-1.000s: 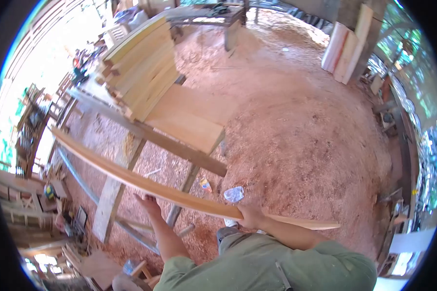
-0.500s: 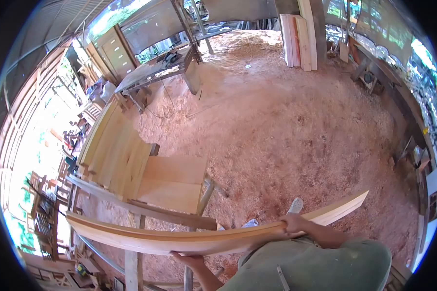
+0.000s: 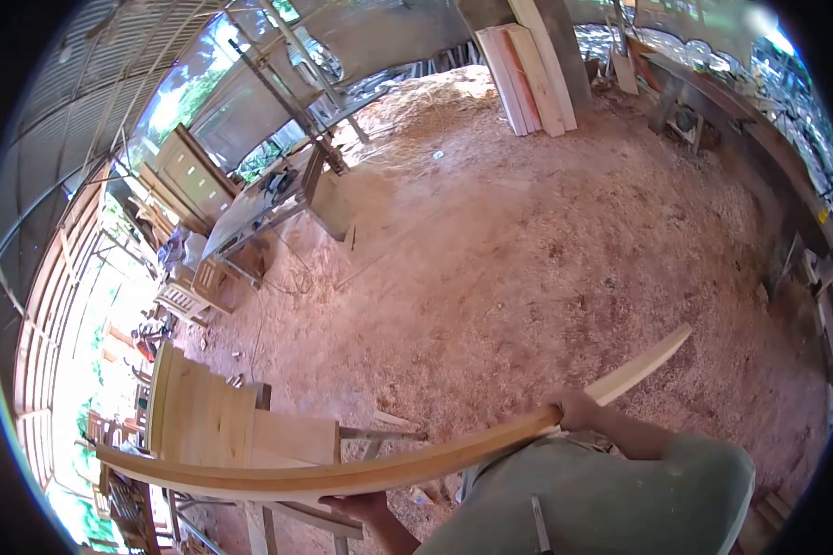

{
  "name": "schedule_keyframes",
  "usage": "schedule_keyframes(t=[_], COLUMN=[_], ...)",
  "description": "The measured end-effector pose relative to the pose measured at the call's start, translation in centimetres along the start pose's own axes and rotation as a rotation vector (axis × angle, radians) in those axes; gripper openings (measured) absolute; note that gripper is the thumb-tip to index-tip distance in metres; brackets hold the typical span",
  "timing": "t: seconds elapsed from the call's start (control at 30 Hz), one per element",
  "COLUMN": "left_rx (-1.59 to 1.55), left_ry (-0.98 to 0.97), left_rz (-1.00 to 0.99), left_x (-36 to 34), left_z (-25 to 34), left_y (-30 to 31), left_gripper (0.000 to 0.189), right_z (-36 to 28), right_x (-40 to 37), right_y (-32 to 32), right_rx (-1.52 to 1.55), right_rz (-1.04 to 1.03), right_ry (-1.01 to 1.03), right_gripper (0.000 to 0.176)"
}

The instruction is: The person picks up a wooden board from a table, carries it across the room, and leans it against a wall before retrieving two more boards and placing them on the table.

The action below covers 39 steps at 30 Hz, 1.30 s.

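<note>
Plank: one long, thin, pale plank (image 3: 407,467) held across the person's front, bowed in this view. Its far end rises toward 2 o'clock and its other end reaches out toward 9 o'clock.
Right hand: the right hand (image 3: 574,410) is on the plank well short of the 2 o'clock end. The grip is closed, fingers wrapped over the top edge.
Left hand: the left hand (image 3: 361,507) sits under the plank near its middle, at about 7 o'clock, touching the lower edge. The fingers go behind the wood, so I cannot tell how far that grip is closed.
Stack: flat boards (image 3: 199,416) lie piled on a rough wooden counter (image 3: 292,511) at 8 o'clock, just beyond the plank's low end.
Floor: reddish sawdust (image 3: 546,250) covers the floor through the middle of the shed.
Far side: more planks (image 3: 523,65) lean upright against a post at 12 o'clock.
Bench: a second counter (image 3: 250,208) with a dark tool on it stands at 10 o'clock, a cabinet (image 3: 190,171) just beside it.
Clothing: a green shirt (image 3: 611,499) fills the 5 o'clock corner.
</note>
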State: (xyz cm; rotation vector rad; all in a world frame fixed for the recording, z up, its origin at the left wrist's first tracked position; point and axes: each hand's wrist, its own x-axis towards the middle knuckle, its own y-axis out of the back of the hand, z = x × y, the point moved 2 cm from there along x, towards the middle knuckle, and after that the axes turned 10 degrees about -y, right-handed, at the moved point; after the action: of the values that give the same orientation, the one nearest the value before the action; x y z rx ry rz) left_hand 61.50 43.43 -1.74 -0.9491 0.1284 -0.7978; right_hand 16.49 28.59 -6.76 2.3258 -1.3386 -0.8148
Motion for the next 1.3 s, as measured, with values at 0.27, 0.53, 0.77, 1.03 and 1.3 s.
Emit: schedule_keyframes(t=[0.27, 0.53, 0.77, 1.03, 1.3], left_rx=[-0.123, -0.293, -0.491, -0.391, -0.359], left_ry=[0.066, 0.202, 0.416, 0.612, 0.670], left_rz=[-0.030, -0.447, -0.531, -0.299, -0.358], left_x=[5.8, 16.2, 21.7, 23.3, 26.4], left_z=[-14.8, -36.3, -52.7, -69.3, -87.1], left_y=[-10.2, -18.2, -31.5, -40.6, -55.8], left_gripper=[0.072, 0.072, 0.066, 0.065, 0.068], right_z=[6.2, 12.4, 15.5, 23.9, 31.8], right_x=[8.8, 18.1, 20.5, 26.6, 35.4], right_y=[11.9, 25.0, 37.2, 45.9, 62.8], right_rx=[-0.030, -0.012, -0.053, -0.012, 0.018], right_rz=[0.132, 0.263, 0.565, 0.520, 0.641], right_ry=[0.030, -0.135, -0.173, -0.455, -0.408], right_gripper=[0.032, 0.027, 0.034, 0.034, 0.032])
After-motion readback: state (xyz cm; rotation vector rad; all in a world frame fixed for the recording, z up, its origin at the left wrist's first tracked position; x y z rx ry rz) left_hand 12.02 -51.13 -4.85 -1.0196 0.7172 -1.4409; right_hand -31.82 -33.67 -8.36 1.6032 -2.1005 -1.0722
